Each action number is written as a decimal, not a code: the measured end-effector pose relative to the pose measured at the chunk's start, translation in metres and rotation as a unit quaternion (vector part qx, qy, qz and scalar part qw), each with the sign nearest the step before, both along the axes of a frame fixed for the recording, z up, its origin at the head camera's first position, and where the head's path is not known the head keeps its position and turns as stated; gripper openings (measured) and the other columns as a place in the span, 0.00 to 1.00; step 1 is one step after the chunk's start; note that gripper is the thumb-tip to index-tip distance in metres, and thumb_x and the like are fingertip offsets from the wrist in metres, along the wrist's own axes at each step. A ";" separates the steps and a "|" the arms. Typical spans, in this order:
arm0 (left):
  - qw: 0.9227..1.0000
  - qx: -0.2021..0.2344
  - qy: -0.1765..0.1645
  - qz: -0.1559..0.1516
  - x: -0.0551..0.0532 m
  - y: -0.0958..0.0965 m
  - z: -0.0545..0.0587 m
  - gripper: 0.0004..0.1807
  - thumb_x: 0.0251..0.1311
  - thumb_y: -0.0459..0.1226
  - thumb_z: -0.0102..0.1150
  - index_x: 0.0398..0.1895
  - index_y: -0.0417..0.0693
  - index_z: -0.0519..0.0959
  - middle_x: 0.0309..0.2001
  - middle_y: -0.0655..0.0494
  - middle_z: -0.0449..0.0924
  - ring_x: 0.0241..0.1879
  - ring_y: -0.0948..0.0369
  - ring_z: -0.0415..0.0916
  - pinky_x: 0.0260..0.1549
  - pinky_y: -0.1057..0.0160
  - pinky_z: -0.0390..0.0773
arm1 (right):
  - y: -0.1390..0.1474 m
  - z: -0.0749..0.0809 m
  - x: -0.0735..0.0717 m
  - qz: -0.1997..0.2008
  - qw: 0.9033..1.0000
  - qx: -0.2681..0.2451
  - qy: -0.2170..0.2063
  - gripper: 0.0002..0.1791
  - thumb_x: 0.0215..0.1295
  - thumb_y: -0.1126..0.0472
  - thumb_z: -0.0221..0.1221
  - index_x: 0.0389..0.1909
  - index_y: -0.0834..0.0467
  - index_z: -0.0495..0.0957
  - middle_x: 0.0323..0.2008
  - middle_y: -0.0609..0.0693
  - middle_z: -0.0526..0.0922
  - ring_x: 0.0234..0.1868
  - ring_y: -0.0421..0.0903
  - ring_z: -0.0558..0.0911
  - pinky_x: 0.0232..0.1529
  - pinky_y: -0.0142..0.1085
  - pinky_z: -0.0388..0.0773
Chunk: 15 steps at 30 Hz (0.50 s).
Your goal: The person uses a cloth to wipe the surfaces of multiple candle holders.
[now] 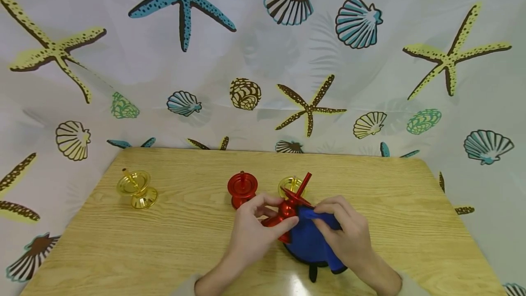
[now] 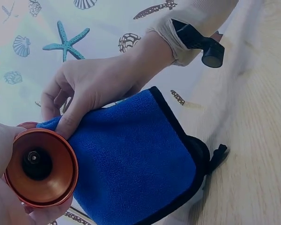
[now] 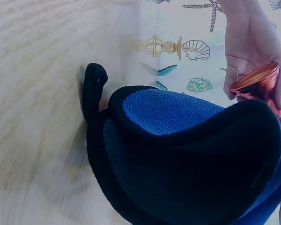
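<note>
cloth against metal is what i read from my seat far off, so i take the step in hand to be wiping: the right hand pinches a bunched fold of the blue fabric between thumb and fingers, close under the dish of a red candle holder, while the left hand has its grip curled round that piece near the neck and foot. it seems to be held up off the surface, tilted, its spike leaning up and to the right, and my left wrist view looks straight into the hollow foot. the black-edged cloth drapes below the right hand, a small loop at its bottom; fingers hide exactly where the fold touches. a second red candle holder stands just beyond the left hand, a gold candle holder is partly hidden behind the held piece, and another gold one stands well apart on the left. to my mind the next move calls for the left grip to turn the piece a little while the right works the fold round the neck, minding that slack fabric might snag the spike
</note>
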<state>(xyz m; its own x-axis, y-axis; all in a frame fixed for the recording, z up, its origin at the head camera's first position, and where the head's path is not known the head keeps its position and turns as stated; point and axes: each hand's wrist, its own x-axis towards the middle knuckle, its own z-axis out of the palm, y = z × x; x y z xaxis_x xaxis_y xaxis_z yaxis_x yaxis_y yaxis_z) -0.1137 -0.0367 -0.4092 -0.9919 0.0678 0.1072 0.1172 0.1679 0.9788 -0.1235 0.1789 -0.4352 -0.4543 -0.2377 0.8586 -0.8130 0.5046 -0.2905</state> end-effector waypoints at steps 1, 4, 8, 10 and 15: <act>1.000 0.001 0.001 0.000 0.000 0.000 0.000 0.17 0.50 0.37 0.83 0.42 0.48 0.86 0.47 0.50 0.88 0.37 0.63 0.83 0.34 0.66 0.83 | 0.000 0.000 0.000 0.003 1.000 -0.004 0.003 0.14 0.77 0.54 0.61 0.36 0.62 0.83 0.34 0.53 0.85 0.33 0.49 0.87 0.41 0.26 0.85; 1.000 -0.002 0.007 0.001 0.001 0.001 0.000 0.17 0.50 0.36 0.83 0.42 0.48 0.87 0.47 0.50 0.88 0.37 0.64 0.83 0.35 0.67 0.84 | 0.000 0.001 0.001 0.008 1.000 -0.015 0.005 0.14 0.76 0.55 0.62 0.36 0.62 0.84 0.34 0.54 0.86 0.33 0.49 0.87 0.43 0.24 0.84; 0.999 -0.035 0.023 0.010 0.001 0.002 -0.001 0.17 0.49 0.37 0.84 0.43 0.51 0.87 0.46 0.54 0.89 0.37 0.63 0.84 0.36 0.68 0.84 | -0.002 0.004 0.002 0.012 1.000 -0.025 0.001 0.15 0.75 0.53 0.63 0.36 0.62 0.85 0.34 0.54 0.86 0.32 0.48 0.87 0.42 0.24 0.84; 0.997 -0.065 0.049 0.016 0.001 0.002 -0.002 0.18 0.49 0.37 0.84 0.43 0.52 0.87 0.45 0.55 0.89 0.36 0.63 0.84 0.33 0.69 0.84 | -0.004 0.008 0.003 0.011 1.000 -0.024 -0.008 0.16 0.75 0.52 0.63 0.36 0.61 0.86 0.34 0.53 0.86 0.32 0.47 0.87 0.41 0.24 0.84; 0.967 -0.166 0.186 0.043 0.002 0.004 -0.005 0.20 0.47 0.35 0.84 0.43 0.47 0.86 0.40 0.52 0.90 0.32 0.64 0.85 0.29 0.71 0.83 | -0.011 0.021 0.007 -0.001 0.999 -0.018 -0.040 0.08 0.67 0.57 0.72 0.37 0.59 0.88 0.34 0.52 0.87 0.32 0.47 0.87 0.37 0.26 0.84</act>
